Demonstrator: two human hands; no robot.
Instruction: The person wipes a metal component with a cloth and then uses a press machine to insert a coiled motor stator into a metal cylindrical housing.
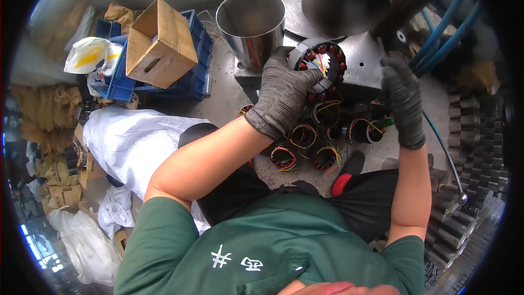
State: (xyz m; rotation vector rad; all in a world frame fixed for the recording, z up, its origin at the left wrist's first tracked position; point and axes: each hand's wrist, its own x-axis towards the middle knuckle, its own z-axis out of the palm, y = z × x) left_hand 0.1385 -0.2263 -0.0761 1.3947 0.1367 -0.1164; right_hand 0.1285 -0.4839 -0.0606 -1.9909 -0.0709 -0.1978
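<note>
In a dark grey knit glove, my left hand (279, 90) grips a motor stator (339, 65) by its side. The stator is a grey metal ring with red windings around its inside and yellow, blue and red wires in its middle. My right hand (403, 101), gloved the same way, is raised to the right, apart from the stator. Its fingers look mostly stretched, slightly bent, with nothing visible in them. Several more stators with coloured wires lie below, among them one stator (283, 157) near my knees.
A shiny metal bucket (251, 43) stands beside the machine's metal plate (360, 49). Left of it, a cardboard box (169, 57) rests on blue crates (199, 43). Blue hoses (445, 38) hang at the right, above stacked toothed metal parts (464, 147). A ball-ended lever (463, 199) projects nearby.
</note>
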